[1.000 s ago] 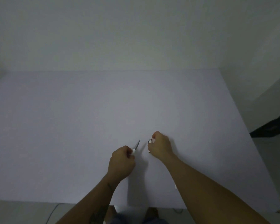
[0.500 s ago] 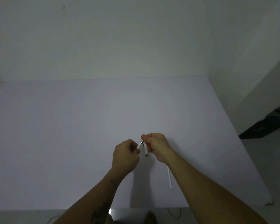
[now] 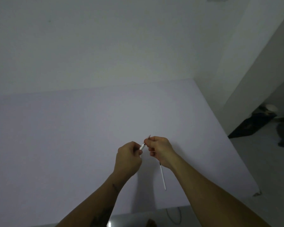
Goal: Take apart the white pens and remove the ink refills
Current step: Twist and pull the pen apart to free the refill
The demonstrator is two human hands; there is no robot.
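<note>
Gripping one white pen (image 3: 142, 146), left hand (image 3: 128, 157) and right hand (image 3: 161, 149) meet, fisted.

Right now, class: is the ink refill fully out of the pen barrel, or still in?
Still in: the refill tip pokes beyond the right hand, in line with the barrel.

two hands, left hand (image 3: 128, 158), right hand (image 3: 160, 149), one white pen (image 3: 142, 146), one thin white tube (image 3: 163, 177), one table (image 3: 56, 136)

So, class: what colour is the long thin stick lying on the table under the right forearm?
White, with a dark tip: thin stick, head view.
</note>
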